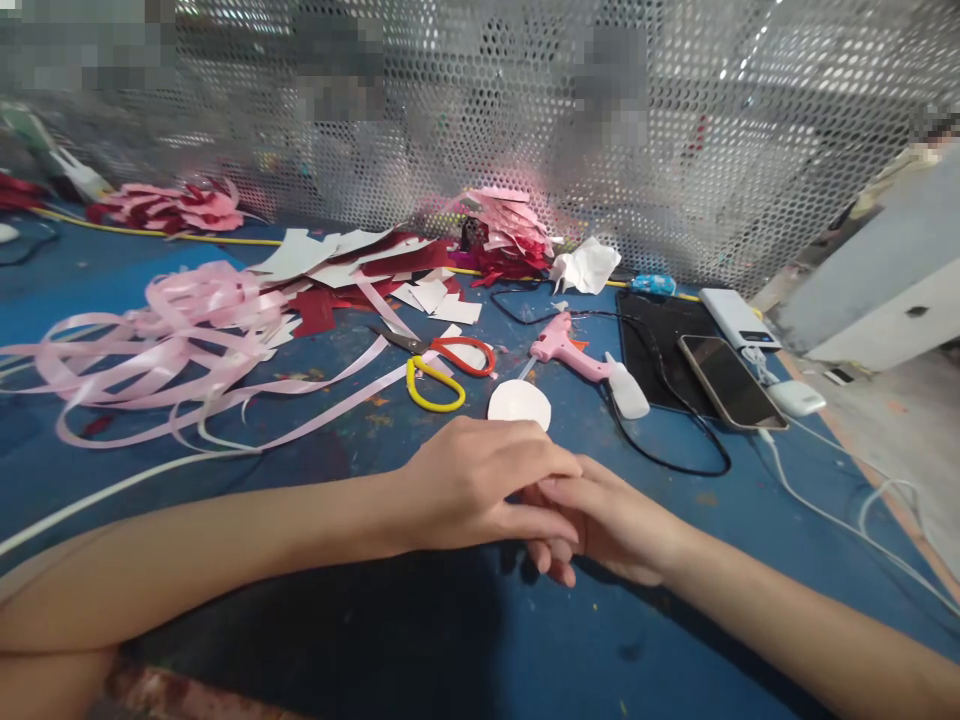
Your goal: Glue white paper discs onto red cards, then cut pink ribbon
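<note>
My left hand (480, 482) lies over the fingers of my right hand (611, 515), its fingers and thumb wrapped around them. The right hand's fingers curl beneath the left, and whatever may lie between the palms is hidden. Just beyond the left knuckles sits a white disc (519, 402), partly covered by that hand. Behind it are scissors (431, 368) with one red and one yellow handle, blades apart. A pink glue gun (566, 345) rests on its side near the disc, and a small white bottle-shaped piece (628, 390) touches its handle end.
Loops of pink ribbon (187, 320) spread over the blue table (360, 640) at left. Cut paper (330, 255) and pink-red petal-like piles (506, 230) lie along a perforated metal screen (480, 90). A phone (731, 380), power bank (735, 318) and cables occupy the right.
</note>
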The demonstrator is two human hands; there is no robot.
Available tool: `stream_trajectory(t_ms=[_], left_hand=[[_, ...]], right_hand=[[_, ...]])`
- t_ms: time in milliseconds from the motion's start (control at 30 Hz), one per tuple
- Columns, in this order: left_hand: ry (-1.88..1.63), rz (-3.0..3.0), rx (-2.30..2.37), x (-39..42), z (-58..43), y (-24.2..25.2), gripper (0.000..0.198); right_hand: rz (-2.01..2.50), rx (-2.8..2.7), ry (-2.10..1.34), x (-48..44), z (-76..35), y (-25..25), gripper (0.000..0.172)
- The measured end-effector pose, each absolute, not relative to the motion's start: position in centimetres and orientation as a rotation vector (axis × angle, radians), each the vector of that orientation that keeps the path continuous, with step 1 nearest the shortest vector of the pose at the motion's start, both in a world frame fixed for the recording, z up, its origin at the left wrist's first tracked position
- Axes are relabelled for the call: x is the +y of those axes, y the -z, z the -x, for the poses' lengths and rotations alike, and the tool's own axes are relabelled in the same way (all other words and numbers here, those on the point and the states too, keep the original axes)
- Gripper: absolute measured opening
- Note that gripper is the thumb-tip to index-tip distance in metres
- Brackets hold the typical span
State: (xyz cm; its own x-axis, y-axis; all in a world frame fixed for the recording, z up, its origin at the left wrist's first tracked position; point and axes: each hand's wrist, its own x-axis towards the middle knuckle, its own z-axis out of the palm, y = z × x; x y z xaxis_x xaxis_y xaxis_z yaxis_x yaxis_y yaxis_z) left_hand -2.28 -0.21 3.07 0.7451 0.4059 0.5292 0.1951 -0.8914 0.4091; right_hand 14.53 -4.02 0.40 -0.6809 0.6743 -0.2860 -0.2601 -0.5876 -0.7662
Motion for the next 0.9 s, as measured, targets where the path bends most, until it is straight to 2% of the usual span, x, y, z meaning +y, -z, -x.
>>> stream_trajectory(t_ms=[67, 133, 267, 467, 600, 900], left_hand=[[-0.988, -2.660, 0.419, -0.3, 2.5, -2.9, 0.019], [-1.024, -2.649, 0.356, -0.3, 2.7, -3.0, 0.015], [-0.987, -2.536, 0.253, -0.1, 2.7, -3.6, 0.017], [-0.729, -2.176, 0.396, 0.3, 2.7, -4.1, 0.025], [-0.608, -1.953, 0.503, 0.3, 2.8, -4.0, 0.030], [-0.470, -1.487, 0.686, 0.1, 2.2, -4.0, 0.031]], right_hand=[[0.727, -0.955, -2.334, -4.3, -14.5, -0.5, 0.038], [0.694, -0.965, -2.377, -4.4, -14.5, -0.7, 0.038], [0.771, -1.051, -2.303, -4.4, -14.7, -1.1, 0.040], [0.984, -1.400, -2.087, -4.5, -14.8, -1.4, 0.047], [1.059, -1.528, -1.933, -4.6, -15.2, -1.7, 0.039], [1.439, -1.962, -1.118, -4.4, -16.0, -2.4, 0.043]])
